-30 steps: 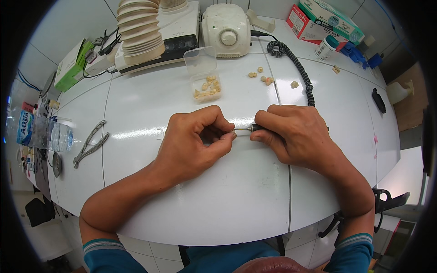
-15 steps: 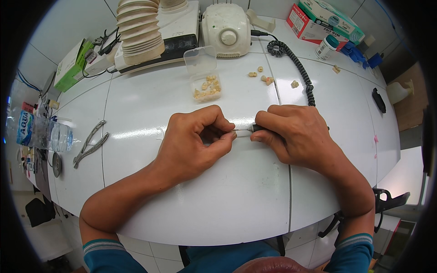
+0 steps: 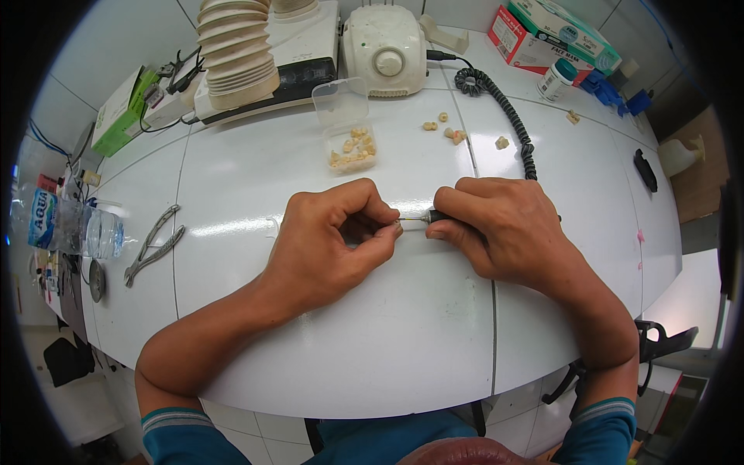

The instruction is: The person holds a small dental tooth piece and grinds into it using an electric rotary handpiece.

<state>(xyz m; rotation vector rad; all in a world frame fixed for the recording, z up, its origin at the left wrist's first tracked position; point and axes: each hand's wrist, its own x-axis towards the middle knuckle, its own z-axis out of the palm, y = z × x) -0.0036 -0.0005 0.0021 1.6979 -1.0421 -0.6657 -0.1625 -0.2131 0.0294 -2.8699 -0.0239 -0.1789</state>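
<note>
My right hand (image 3: 504, 225) is closed round a dark rotary handpiece (image 3: 436, 217), which points left. A thin metal bur (image 3: 413, 218) sticks out of its nose and reaches my left fingertips. My left hand (image 3: 333, 232) is pinched, thumb against forefinger, at the bur's tip. Whatever small piece sits in that pinch is hidden by the fingers. Beyond my hands stands a clear plastic box (image 3: 349, 159) with its lid up, holding several small tooth-like yellowish pieces. More such pieces (image 3: 454, 136) lie on the table to its right.
A black coiled cord (image 3: 511, 116) runs from the white control unit (image 3: 385, 54) toward my right hand. Metal pliers (image 3: 155, 244) and a plastic bottle (image 3: 101, 232) lie on the left. A ribbed hose (image 3: 236, 54) rises at the back. Boxes (image 3: 550, 39) and a white jar (image 3: 556, 81) stand back right.
Both hands stay in nearly the same place and keep their grips. A yellowish band shows on the bur's shaft now, where it looked plain grey before.
</note>
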